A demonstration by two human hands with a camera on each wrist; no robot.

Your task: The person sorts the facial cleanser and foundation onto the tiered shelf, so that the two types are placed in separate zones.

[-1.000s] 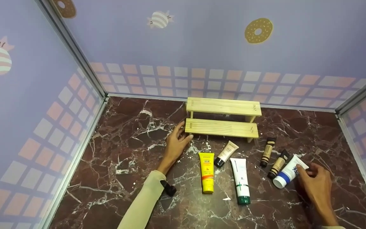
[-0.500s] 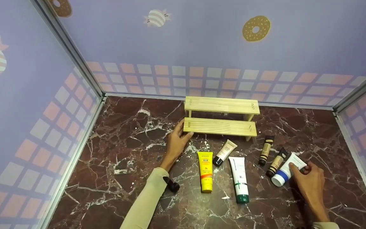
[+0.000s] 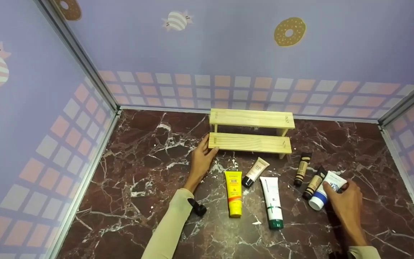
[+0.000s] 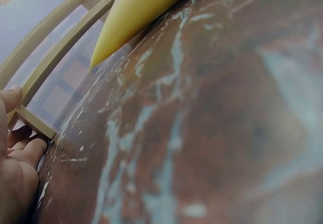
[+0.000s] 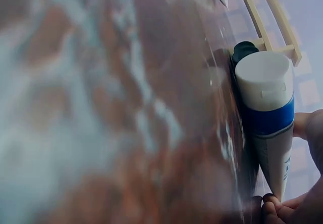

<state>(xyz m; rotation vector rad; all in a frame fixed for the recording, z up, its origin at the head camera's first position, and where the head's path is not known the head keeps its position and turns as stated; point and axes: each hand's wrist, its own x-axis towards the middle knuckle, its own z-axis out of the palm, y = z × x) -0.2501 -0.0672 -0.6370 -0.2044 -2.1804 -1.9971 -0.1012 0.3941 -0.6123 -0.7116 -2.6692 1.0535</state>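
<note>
At the left end of the two-step wooden rack [image 3: 250, 142], my left hand [image 3: 201, 163] holds the lower step. Its thumb lies at the front corner, and in the left wrist view the fingers [image 4: 30, 151] curl by the rack's leg. My right hand [image 3: 347, 203] pinches a white tube with a blue band [image 3: 327, 189], thumb on its upper face and fingers at the crimped end. That tube lies slanted, cap toward me, in front of a black-and-gold tube [image 3: 314, 183]. In the right wrist view its white cap [image 5: 265, 75] faces the camera.
Another black-and-gold tube [image 3: 303, 169] lies further back. Left of it are a white tube with green cap [image 3: 272, 202], a beige tube with black cap [image 3: 256, 172] and a yellow tube [image 3: 233, 194]. Purple patterned panels [image 3: 228, 43] border the dark marbled tabletop [image 3: 138, 172].
My right hand has shifted left and further over the white tube, which has turned slightly toward upright in the head view. My left hand stays at the rack's end.
</note>
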